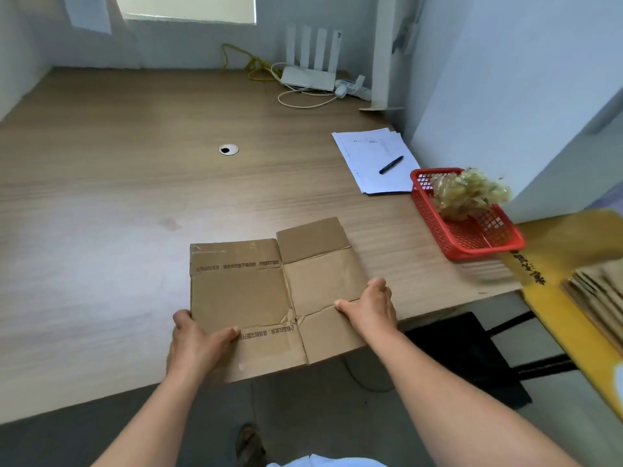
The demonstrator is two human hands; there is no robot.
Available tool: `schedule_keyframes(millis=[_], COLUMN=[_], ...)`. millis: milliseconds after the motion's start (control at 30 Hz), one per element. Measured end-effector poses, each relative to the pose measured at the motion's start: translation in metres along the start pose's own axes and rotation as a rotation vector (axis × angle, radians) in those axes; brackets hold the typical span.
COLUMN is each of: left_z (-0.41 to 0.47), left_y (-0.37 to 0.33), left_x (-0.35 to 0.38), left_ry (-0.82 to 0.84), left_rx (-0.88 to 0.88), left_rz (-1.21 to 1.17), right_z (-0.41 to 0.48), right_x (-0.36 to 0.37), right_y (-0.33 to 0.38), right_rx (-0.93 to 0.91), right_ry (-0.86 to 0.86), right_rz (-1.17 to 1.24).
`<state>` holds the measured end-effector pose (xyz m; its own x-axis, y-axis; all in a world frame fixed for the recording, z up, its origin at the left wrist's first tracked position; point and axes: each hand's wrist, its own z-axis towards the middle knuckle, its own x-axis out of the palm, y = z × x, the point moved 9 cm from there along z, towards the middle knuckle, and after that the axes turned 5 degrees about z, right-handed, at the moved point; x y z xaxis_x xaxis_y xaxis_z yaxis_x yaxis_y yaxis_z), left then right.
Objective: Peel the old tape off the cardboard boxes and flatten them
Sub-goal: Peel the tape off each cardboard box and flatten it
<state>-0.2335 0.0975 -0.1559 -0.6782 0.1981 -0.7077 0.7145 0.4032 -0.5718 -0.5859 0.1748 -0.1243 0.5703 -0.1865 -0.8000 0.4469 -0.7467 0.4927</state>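
Head: box (242,298), left grip (199,338), right grip (371,308)

Nothing can be read with certainty. The flattened cardboard box (263,298) carries two printed lines of dark Chinese characters; one runs along its far left flap, the other along its near left flap, upside down to the viewer; both are too blurred to make out. At the right, a yellow sheet (556,251) bears large black characters, also blurred. The papers (371,160) at the far right show faint print, too small to read.
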Motion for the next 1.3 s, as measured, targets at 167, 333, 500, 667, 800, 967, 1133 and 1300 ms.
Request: schedule_keyframes(millis=[167, 333, 500, 667, 800, 967, 1133, 1300], left_z=[-0.069, -0.155, -0.245, -0.337, -0.405, -0.481, -0.542, -0.568], left_y=[-0.059, -0.135, -0.204, -0.264, -0.301, -0.336, -0.364, -0.398], left_x=[0.037, 0.08, 0.154, 0.237, 0.295, 0.368, 0.437, 0.495], left_ry=[0.011, -0.043, 0.015, 0.148, 0.249, 0.382, 0.513, 0.55], left_rx=[0.253, 0.499, 0.699, 0.917, 1.057, 1.178, 1.268, 1.278], left_rz=[-0.064, 0.001, 0.021, 0.062, 0.095, 0.157, 0.152, 0.138], right_z=[-0.014, -0.039, -0.07, -0.115, -0.153, -0.195, -0.22, -0.195], right_x=[-0.084, -0.179, -0.266, -0.333, -0.369, -0.402, -0.432, -0.465], right_y=[-0.054, -0.144, -0.262, -0.383, -0.463, -0.549, -0.614, -0.656], right_rx=[-0.098, -0.076, 0.034, 0.201, 0.349, 0.548, 0.654, 0.699], right_ry=[-0.174, -0.365, -0.54, -0.697, -0.796, -0.875, -0.966, -0.973], right_rz=[0.052, 0.103, 0.159, 0.23, 0.251, 0.299, 0.273, 0.246])
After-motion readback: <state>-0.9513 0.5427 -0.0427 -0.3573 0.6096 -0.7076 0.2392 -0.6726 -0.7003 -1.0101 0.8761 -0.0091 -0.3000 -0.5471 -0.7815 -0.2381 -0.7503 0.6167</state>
